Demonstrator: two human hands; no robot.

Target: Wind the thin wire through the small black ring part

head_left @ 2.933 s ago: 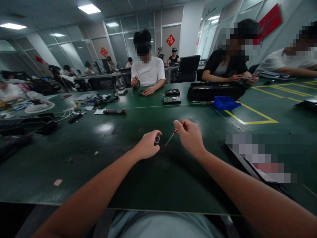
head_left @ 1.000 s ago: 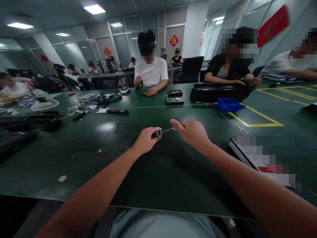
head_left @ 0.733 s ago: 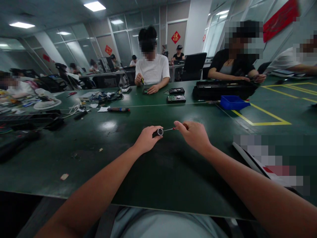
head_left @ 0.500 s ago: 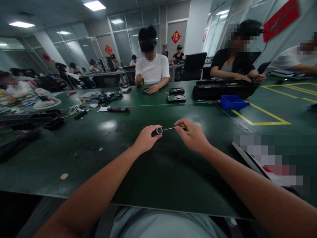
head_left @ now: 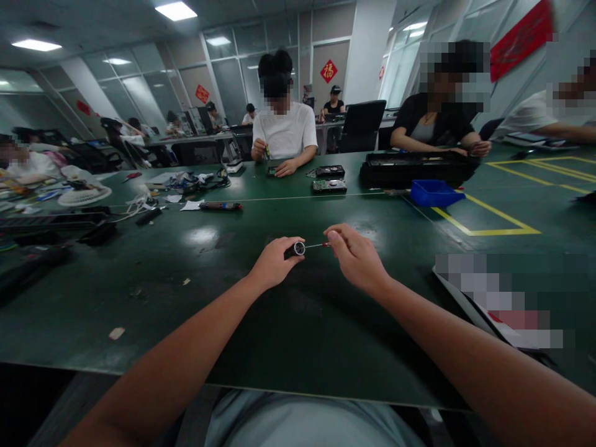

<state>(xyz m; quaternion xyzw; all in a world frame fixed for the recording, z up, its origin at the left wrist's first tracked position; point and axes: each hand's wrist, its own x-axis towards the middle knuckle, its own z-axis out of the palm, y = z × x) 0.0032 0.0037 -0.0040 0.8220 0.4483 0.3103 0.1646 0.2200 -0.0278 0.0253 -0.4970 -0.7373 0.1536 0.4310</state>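
My left hand (head_left: 275,262) is closed around a short black cylinder with a silver-rimmed round end (head_left: 298,249), which looks like a small flashlight; the end faces me. My right hand (head_left: 356,253) grips a screwdriver (head_left: 315,246) whose thin metal shaft and red collar point left. Its handle is hidden by my fingers. The shaft's tip meets the right side of the cylinder, though the exact contact point is too small to make out. Both hands are raised over the green tabletop (head_left: 298,347).
Across the table a person in a white shirt (head_left: 285,127) works beside hard drives (head_left: 329,185). A blue bin (head_left: 436,193) and a long black housing (head_left: 414,169) stand at the back right. Cables (head_left: 198,180) and a dark tool (head_left: 221,206) lie back left.
My right hand has turned around the screwdriver, so its fingers now cover the handle that showed before. My left hand keeps its hold on the cylinder. The view has shifted slightly.
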